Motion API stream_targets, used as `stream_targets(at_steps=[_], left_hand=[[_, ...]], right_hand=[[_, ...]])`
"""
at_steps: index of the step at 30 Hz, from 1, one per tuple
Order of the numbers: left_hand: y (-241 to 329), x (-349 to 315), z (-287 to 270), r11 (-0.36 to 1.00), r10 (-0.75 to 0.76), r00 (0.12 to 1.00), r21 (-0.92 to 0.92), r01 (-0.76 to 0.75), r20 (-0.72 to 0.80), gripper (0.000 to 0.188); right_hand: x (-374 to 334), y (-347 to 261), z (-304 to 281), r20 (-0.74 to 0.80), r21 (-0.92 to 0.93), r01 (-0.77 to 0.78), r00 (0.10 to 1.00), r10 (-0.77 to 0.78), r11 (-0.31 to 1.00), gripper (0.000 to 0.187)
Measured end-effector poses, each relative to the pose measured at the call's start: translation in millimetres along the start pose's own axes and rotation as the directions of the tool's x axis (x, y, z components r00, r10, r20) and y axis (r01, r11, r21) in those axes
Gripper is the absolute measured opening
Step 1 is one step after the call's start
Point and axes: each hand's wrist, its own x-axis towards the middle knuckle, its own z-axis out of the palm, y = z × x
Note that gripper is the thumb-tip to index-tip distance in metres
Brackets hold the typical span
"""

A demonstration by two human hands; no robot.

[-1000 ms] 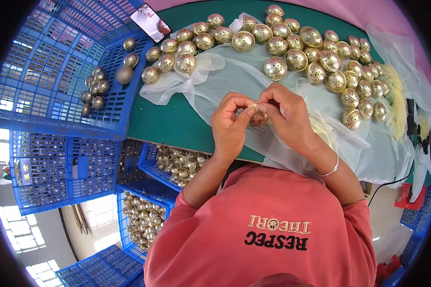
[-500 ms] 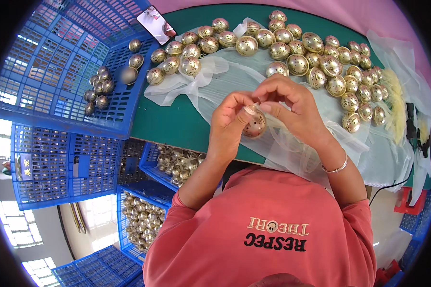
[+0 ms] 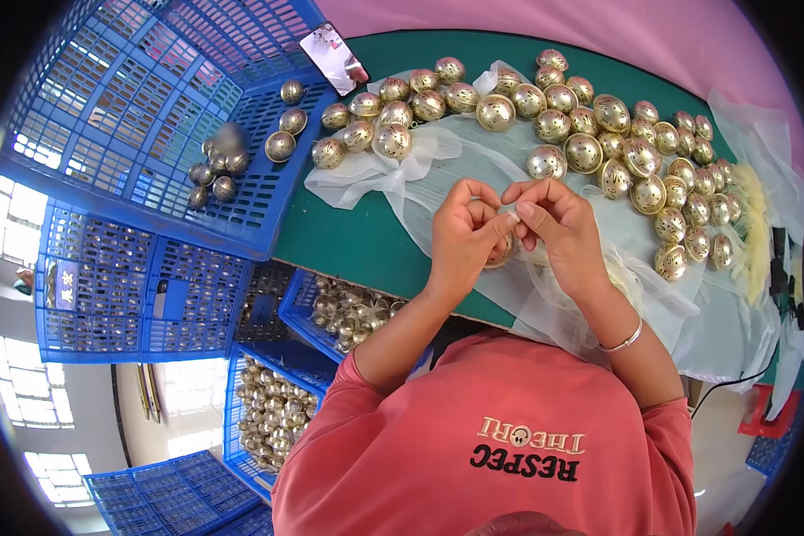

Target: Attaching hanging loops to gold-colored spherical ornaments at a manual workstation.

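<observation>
My left hand [image 3: 466,237] is closed around a shiny gold ball ornament [image 3: 500,254] with dark markings, mostly hidden by the fingers. At the ball's top, my right hand [image 3: 558,234] is pinched against the left fingertips, and a small bit of thin pale strand [image 3: 514,217] shows between them. Both hands are raised over the near edge of the table. Loose pale yellow strands [image 3: 552,279] lie beneath the right hand, on sheer white fabric [image 3: 456,183]. Several matching gold balls [image 3: 583,153] rest on that fabric beyond my hands.
A blue plastic crate [image 3: 263,207] with a few gold balls stands on the left. A phone [image 3: 333,58] leans at its far corner. Lower blue crates [image 3: 241,353] hold many more balls. Pale yellow fibres [image 3: 756,232] lie at the right of the green table [image 3: 330,223].
The whole view has shifted, so things appear farther right and lower. My fingertips have drawn closer together at the ball's top, and the left hand now covers more of the ball.
</observation>
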Motion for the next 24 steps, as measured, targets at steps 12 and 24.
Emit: stream_targets(at_steps=[12, 24], left_hand=[[-11.2, 30.0, -13.0, 0.986, -0.154, 0.925, 0.113, 0.122, 0.348, 0.047], [-9.1, 21.1, -37.8, 0.978, -0.177, 0.87, -0.019, 0.209, 0.461, 0.043]], right_hand=[[23.5, 27.8, -46.5, 0.162, 0.385, -0.282, 0.958, 0.237, 0.879, 0.016], [17.9, -1.9, -52.4, 0.221, 0.448, -0.316, 0.945, 0.239, 0.836, 0.03]])
